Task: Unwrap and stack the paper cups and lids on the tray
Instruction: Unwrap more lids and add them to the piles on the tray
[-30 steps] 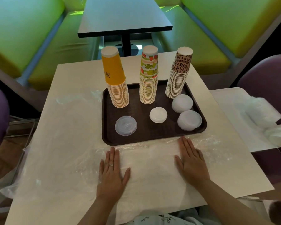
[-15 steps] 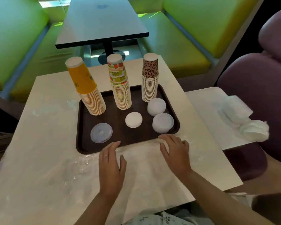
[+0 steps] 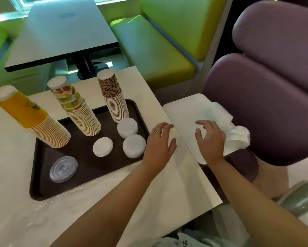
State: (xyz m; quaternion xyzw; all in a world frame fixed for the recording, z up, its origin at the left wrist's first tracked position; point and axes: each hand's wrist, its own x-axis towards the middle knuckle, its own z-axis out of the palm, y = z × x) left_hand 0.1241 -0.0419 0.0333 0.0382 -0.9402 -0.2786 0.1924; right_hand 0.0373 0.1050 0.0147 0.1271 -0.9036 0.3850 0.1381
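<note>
A dark brown tray (image 3: pixel 82 177) holds three upside-down cup stacks: yellow (image 3: pixel 33 120), fruit-print (image 3: pixel 76 107) and leopard-print (image 3: pixel 114 97). In front of them lie white lid stacks (image 3: pixel 127 127), (image 3: pixel 134 146), (image 3: pixel 102 146) and a clear lid stack (image 3: pixel 63 169). Wrapped white lids (image 3: pixel 235 132) lie on a white board (image 3: pixel 181 113) to the right. My left hand (image 3: pixel 159 143) hovers with spread fingers by the tray's right edge. My right hand (image 3: pixel 210 138) reaches over the board, fingers loosely curved, just left of the wrapped lids, holding nothing.
Clear plastic wrap (image 3: pixel 42 216) lies flat on the cream table (image 3: pixel 181 189) in front of the tray. A purple chair (image 3: pixel 267 97) stands under and behind the white board. Green benches (image 3: pixel 155 50) and a dark-edged table (image 3: pixel 60 32) lie beyond.
Both hands lifted off the plastic wrap and swung right; the right hand now reaches over the white board toward the wrapped lids. The view has turned right.
</note>
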